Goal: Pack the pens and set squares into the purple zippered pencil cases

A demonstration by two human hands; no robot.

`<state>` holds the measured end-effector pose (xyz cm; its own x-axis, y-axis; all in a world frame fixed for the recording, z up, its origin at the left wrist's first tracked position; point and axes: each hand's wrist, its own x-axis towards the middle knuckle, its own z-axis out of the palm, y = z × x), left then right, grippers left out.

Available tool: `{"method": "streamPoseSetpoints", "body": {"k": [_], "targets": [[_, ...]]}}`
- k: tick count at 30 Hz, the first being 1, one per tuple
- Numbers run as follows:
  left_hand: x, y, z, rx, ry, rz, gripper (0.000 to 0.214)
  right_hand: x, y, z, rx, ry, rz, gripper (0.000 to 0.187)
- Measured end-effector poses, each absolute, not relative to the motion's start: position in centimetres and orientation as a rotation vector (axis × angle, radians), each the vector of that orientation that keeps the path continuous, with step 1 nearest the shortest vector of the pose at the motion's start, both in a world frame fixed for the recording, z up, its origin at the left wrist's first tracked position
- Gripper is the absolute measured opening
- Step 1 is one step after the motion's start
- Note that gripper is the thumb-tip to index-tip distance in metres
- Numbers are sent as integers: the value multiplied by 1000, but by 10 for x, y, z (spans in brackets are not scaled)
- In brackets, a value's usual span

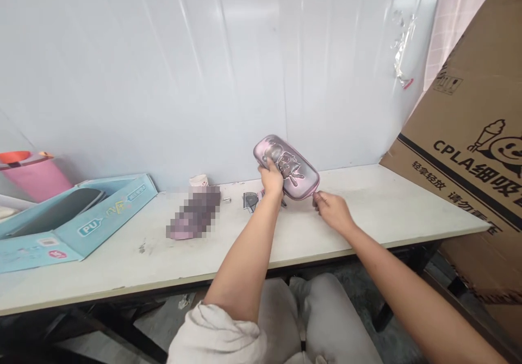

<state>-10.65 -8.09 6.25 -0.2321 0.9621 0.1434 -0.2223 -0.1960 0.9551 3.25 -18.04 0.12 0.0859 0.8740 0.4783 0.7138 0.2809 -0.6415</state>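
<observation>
A shiny pink-purple pencil case (299, 176) with a raised cartoon figure is held up above the table, tilted down to the right. My left hand (271, 178) grips its left part, with fingers on the decorated front. At the case's lower right corner, the fingers of my right hand (332, 209) are pinched together at the edge; whether they hold a zipper pull there is too small to tell. Behind my left forearm lie some small dark and grey items (250, 202), partly hidden.
On the white table (134, 266) lies a blurred purple object (193, 214), with a white cup-like item (198, 180) behind it. A light-blue box (114, 212) holds a dark grey piece. Left stands a pink container (38, 179); right, a large cardboard box (460, 136). A wall closes the back.
</observation>
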Motion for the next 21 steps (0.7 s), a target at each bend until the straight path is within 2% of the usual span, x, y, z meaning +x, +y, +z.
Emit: {"method": "streamPoseSetpoints", "body": {"k": [3,6,9,12,14,17,21], "targets": [[-101,-84,66,1384,1262,1569,51,66,-182,10,-1543,-1622,237,37],[-93,-94,66,1728,1216,1236,55,100,-176,23,-1531,-1577,304,37],[-86,-110,68,2071,898,763,58,137,-172,40,-1471,-1420,427,39],[-78,-119,70,2178,572,287,60,169,-168,56,-1406,-1610,783,39],[-70,-119,69,2107,427,95,62,181,-163,62,-1374,-1682,1099,38],[-56,-111,61,1867,353,119,63,186,-150,60,-1319,-1384,1288,36],[-35,-95,39,1636,458,434,57,181,-135,42,-1249,-971,1219,36]]}}
